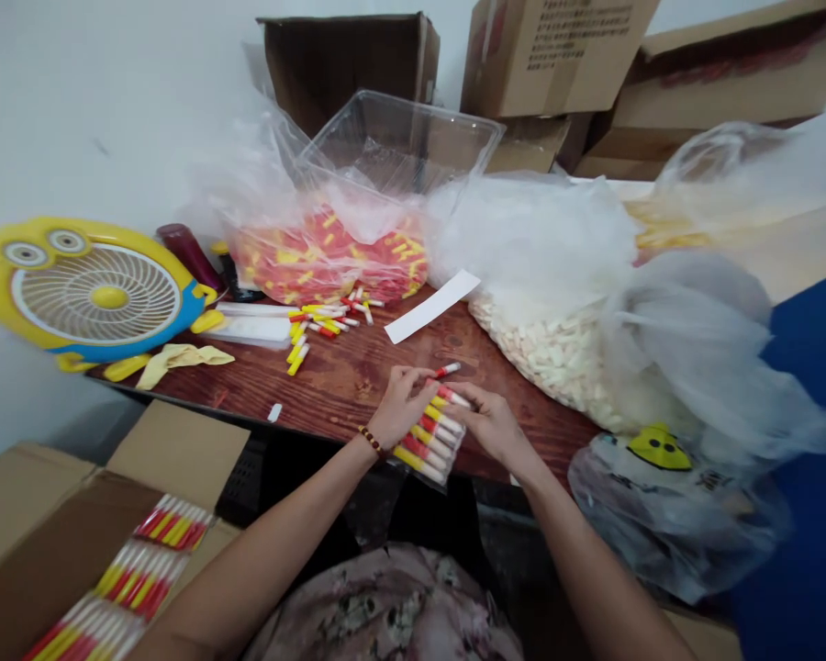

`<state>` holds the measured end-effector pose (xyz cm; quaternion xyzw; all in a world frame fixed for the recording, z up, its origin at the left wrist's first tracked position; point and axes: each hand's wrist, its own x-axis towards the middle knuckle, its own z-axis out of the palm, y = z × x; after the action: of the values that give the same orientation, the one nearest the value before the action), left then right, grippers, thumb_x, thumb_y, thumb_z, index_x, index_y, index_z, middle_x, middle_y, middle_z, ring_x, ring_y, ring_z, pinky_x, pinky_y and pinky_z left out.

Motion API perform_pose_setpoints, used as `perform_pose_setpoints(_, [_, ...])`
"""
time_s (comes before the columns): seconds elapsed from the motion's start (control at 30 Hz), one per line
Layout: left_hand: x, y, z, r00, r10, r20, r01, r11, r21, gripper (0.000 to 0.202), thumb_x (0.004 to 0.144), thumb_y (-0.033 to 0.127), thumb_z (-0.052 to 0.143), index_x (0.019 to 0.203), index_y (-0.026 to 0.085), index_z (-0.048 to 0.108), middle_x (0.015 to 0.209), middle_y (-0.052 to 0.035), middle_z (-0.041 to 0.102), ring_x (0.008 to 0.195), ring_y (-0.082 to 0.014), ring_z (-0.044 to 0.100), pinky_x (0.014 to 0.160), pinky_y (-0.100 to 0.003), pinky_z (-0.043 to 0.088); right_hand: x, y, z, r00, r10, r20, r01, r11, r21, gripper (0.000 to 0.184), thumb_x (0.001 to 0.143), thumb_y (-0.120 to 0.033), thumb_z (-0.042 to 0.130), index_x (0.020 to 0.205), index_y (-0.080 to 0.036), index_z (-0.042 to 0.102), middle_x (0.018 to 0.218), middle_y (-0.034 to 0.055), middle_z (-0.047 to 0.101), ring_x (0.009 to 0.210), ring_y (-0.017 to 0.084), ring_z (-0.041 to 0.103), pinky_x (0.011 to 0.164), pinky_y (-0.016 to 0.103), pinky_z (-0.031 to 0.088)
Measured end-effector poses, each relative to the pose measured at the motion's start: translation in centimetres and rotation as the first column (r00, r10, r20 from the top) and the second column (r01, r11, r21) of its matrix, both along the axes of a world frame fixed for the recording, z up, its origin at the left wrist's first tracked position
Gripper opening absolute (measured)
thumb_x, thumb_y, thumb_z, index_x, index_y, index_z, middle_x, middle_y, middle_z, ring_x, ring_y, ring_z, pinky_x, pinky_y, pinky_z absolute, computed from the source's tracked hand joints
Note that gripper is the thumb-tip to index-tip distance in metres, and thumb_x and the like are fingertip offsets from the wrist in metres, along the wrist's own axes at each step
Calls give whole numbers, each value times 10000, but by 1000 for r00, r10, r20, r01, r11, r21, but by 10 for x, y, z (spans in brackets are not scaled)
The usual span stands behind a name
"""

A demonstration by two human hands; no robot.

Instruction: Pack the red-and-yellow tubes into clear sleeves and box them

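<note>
The packet of sticks (430,433) is between the two hands in the head view. It starts right at both grips and reaches back from them toward the person's tummy, past the near edge of the tabletop (344,395). Its long way runs from the grips toward the body, leaning a bit left. The sticks inside lie across it, coloured ends by the left hand (400,404), white ends on the right hand's side (488,418).

The left grip is pinching the packet's far left side. The right grip is pinching its far right corner, though I can't tell if the fingers press plastic or a stick. A red stick (447,370) with a white end pokes out just past the left fingertips. The left hand is nearer to it, but I can't tell if they touch.

A pile of loose sticks (323,321) lies farther away, left of the left grip. A white strip (432,306) lies beyond both grips.
</note>
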<state>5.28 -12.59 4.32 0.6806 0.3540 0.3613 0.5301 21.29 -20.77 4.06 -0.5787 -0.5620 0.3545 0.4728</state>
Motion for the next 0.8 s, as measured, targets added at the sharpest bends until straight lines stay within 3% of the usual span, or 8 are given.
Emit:
perform_pose_setpoints(0.07, [2, -1, -6, 986, -158, 55, 163, 980, -117, 271, 765, 235, 675, 1028, 189, 630, 1167, -80, 531, 1065, -180, 553, 946, -323, 449, 12, -4, -3, 993, -21, -120, 13, 998, -61, 363, 751, -395, 686, 1048, -187, 669, 990, 43, 708, 845, 191, 647, 776, 308, 498])
perform_pose_setpoints(0.17, [14, -3, -21, 924, -331, 191, 377, 867, -325, 416, 701, 199, 718, 1090, 177, 572, 1062, -70, 607, 951, -171, 596, 853, -320, 482, 28, -10, -16, 964, -137, -228, 106, 984, -144, 412, 665, -403, 739, 1001, -184, 641, 936, 39, 696, 780, 172, 633, 717, 294, 499])
perform_pose_setpoints(0.23, [30, -5, -35, 932, -301, 204, 361, 836, -413, 438, 682, 185, 719, 1090, 164, 561, 957, -51, 637, 845, -151, 610, 786, -297, 487, 39, -12, -30, 937, -267, -223, 229, 956, -181, 444, 610, -409, 766, 960, -179, 618, 862, 30, 681, 723, 165, 615, 666, 286, 492])
perform_pose_setpoints(0.3, [53, -6, -48, 960, -240, 146, 280, 856, -435, 415, 664, 168, 717, 1055, 154, 580, 867, -35, 647, 774, -140, 612, 741, -278, 485, 52, -14, -45, 904, -393, -171, 359, 912, -199, 443, 578, -437, 771, 887, -167, 604, 767, 19, 655, 662, 160, 585, 610, 280, 473])
perform_pose_setpoints(0.4, [90, -7, -60, 978, -209, 20, 203, 919, -338, 365, 634, 154, 724, 982, 159, 615, 787, -21, 651, 732, -151, 612, 723, -279, 493, 78, -17, -60, 846, -529, -63, 511, 839, -188, 456, 597, -502, 726, 870, -157, 604, 728, 29, 639, 637, 176, 564, 582, 296, 457])
perform_pose_setpoints(0.5, [120, -11, -56, 960, -261, -102, 248, 961, -124, 327, 641, 154, 706, 959, 187, 634, 805, -23, 656, 773, -176, 611, 751, -297, 506, 104, -22, -61, 763, -616, 196, 641, 759, -109, 455, 668, -524, 645, 924, -148, 627, 765, 58, 652, 680, 210, 581, 628, 334, 458])
perform_pose_setpoints(0.63, [136, -30, -41, 874, -283, -395, 355, 927, 121, 368, 696, 184, 649, 1062, 170, 617, 1038, -107, 624, 956, -240, 578, 857, -354, 489, 119, -30, -53, 597, -562, 572, 695, 719, -17, 442, 797, -495, 526, 1053, -151, 632, 920, 110, 667, 805, 243, 609, 705, 359, 451])
perform_pose_setpoints(0.8, [131, -55, -28, 693, -229, -684, 506, 830, 235, 425, 800, 352, 582, 1188, 180, 556, 1232, -146, 529, 1124, -329, 482, 904, -461, 452, 111, -39, -41, 383, -469, 796, 716, 695, 65, 446, 860, -461, 453, 1123, -141, 618, 1038, 198, 628, 922, 318, 594, 728, 421, 447])
